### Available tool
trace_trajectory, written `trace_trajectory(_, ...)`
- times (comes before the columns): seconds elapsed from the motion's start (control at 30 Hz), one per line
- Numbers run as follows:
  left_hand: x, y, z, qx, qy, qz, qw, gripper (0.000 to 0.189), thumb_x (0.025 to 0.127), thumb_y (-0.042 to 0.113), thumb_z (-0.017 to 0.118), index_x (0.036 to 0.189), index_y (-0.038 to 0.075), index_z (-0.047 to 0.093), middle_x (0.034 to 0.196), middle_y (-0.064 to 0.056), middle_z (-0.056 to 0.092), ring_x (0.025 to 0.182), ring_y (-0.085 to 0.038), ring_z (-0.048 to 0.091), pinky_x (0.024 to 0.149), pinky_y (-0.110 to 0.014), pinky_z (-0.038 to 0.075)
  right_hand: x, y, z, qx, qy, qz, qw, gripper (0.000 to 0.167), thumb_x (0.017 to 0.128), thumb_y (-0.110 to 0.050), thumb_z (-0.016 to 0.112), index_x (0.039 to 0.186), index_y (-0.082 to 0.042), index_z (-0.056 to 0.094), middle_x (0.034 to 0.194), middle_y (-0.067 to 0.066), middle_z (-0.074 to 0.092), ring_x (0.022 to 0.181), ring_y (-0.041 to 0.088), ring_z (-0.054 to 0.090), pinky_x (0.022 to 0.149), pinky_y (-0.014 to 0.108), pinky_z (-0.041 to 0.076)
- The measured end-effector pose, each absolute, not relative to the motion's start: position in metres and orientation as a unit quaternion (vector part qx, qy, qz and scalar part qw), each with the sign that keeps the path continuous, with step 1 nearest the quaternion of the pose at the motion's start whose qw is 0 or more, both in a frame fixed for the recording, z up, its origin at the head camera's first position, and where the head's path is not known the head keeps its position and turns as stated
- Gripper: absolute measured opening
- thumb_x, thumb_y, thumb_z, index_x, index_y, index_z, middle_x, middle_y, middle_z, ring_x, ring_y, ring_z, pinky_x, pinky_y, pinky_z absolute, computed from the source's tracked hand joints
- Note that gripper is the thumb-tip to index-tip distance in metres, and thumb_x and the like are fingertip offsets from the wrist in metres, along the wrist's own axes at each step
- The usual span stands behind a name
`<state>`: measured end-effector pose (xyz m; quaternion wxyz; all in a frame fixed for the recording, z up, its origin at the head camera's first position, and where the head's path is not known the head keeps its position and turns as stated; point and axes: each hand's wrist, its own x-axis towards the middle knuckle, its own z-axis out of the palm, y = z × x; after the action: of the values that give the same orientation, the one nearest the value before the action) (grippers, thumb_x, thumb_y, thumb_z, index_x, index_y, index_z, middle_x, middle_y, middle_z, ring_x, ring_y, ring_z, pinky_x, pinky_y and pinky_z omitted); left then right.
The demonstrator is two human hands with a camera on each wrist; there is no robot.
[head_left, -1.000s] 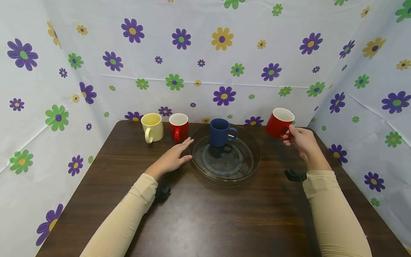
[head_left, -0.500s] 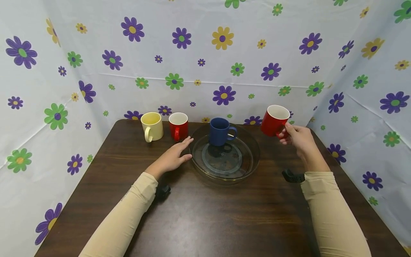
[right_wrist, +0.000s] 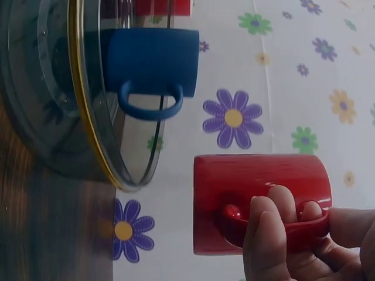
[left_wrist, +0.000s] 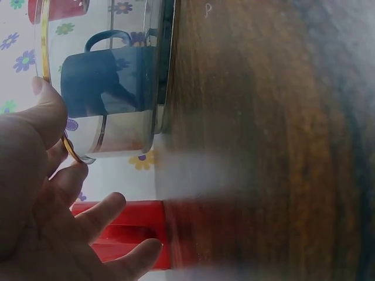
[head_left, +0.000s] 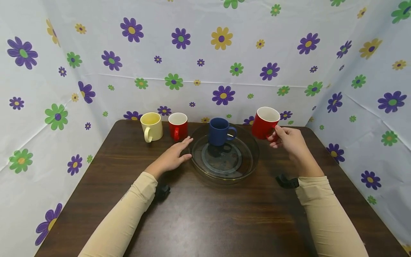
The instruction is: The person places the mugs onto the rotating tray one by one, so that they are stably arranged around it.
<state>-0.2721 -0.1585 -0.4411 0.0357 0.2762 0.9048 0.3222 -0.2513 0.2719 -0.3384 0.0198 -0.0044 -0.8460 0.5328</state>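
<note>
My right hand (head_left: 290, 142) grips a red mug (head_left: 261, 126) by its handle, with fingers through the loop in the right wrist view. The mug, white inside, is held up just right of a clear round glass basin (head_left: 253, 167) and tilts slightly. In the right wrist view its base is level with or above the basin's gold rim (right_wrist: 88, 126). A blue mug (head_left: 218, 132) stands upright inside the basin, handle to the right. My left hand (head_left: 170, 159) touches the basin's left rim with thumb and fingertips, its fingers spread and nearly straight.
Left of the basin, a second red mug (head_left: 178, 130) and a pale yellow mug (head_left: 154, 130) stand upright near the back edge of the dark wooden table (head_left: 205, 217). A flowered white curtain (head_left: 199, 96) hangs close behind the table and along both sides.
My right hand has carried the red mug left, toward the basin; it rose slightly, then dropped a little. The left hand and the other mugs have stayed in place.
</note>
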Motion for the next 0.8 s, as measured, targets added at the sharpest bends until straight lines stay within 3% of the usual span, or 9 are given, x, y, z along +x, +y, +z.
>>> trace_trajectory(0.8, -0.271, -0.158, -0.444, 0.283, 0.902, 0.327, 0.017, 0.069, 0.102, 0.025, 0.062, 0.160, 0.008, 0.029, 0.167, -0.012, 0.021, 0.150, -0.038, 0.027, 0.121, -0.057, 0.022, -0.244, 0.235, -0.349, 0.013, -0.832, 0.553, -0.039, 0.050, 0.108, -0.037, 0.046, 0.107, 0.012, 0.059, 0.100, 0.019, 0.075, 0.075, 0.022, 0.075, 0.074, 0.030, 0.061)
